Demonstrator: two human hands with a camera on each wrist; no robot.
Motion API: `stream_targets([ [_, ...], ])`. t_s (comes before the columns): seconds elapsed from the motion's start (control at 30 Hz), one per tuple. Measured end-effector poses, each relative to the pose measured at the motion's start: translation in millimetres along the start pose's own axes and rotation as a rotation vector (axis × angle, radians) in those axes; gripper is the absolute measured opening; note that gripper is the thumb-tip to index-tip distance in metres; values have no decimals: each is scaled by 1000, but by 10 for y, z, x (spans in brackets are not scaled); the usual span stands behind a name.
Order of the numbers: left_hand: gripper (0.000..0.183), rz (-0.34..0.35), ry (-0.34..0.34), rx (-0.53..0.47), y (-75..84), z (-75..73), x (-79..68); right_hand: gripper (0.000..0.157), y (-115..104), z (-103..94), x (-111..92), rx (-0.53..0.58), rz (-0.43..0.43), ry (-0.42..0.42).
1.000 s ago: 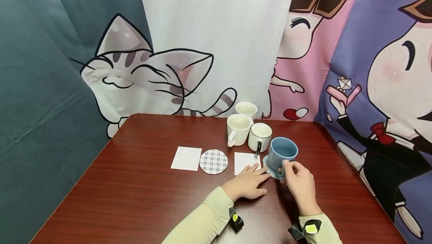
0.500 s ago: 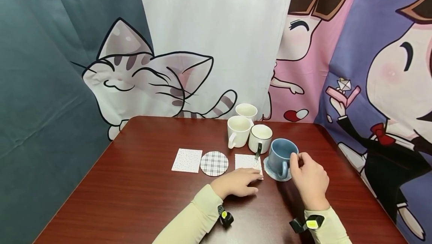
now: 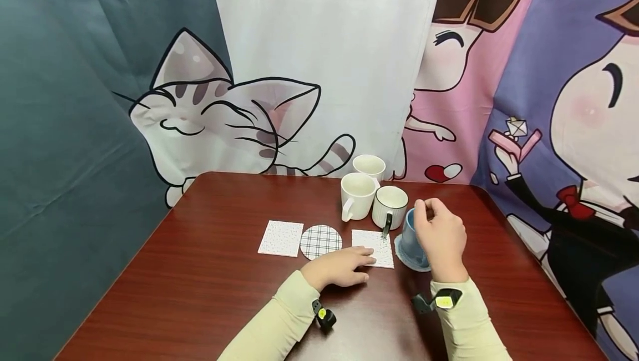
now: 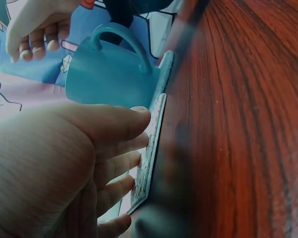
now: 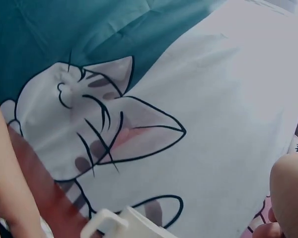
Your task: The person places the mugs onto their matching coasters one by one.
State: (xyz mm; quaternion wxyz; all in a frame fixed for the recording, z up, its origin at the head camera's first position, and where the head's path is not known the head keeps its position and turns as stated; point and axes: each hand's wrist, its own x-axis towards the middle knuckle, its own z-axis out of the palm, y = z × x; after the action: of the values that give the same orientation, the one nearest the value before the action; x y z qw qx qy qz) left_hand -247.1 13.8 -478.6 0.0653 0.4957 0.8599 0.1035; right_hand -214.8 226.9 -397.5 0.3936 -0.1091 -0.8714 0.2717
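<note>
My right hand [image 3: 441,239] hangs over the near right side of a blue mug [image 3: 410,239], its fingers loosely curled with nothing between them. The mug stands upright on a round pale-blue coaster [image 3: 410,263]; its handle [image 4: 124,37] shows in the left wrist view but is hidden by the hand in the head view. My left hand [image 3: 339,267] lies low, fingers relaxed, with its fingertips over the near left edge of a square speckled coaster [image 3: 374,250]. A white mug with a black rim and black handle [image 3: 390,206] stands just behind that coaster.
Two plain white mugs [image 3: 356,197] stand close together at the back. Left of my left hand lie a round plaid coaster [image 3: 321,240] and another square speckled coaster [image 3: 280,238]. The brown wooden table [image 3: 199,289] ends at a cartoon-printed curtain [image 3: 319,45].
My right hand has let go of the blue mug's handle and risen above it. My left hand has drawn left, off the blue coaster's edge to the square coaster's edge.
</note>
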Motion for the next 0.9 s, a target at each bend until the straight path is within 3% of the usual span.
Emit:
stream_targets([
  [0.23,45,-11,20,5,-5,7,-18,25,-129,118,22,71,8,1],
  [0.43,47,-14,-3,33,-1,-8,-62,22,-184,236,9,124,17,-14],
  [0.6,46,-5,13,84,-39,16,-96,23,-224,298,-58,144,29,-87],
  [0.9,47,-17,63,111,-196,47,-147,39,-259,377,-164,16,63,-315],
])
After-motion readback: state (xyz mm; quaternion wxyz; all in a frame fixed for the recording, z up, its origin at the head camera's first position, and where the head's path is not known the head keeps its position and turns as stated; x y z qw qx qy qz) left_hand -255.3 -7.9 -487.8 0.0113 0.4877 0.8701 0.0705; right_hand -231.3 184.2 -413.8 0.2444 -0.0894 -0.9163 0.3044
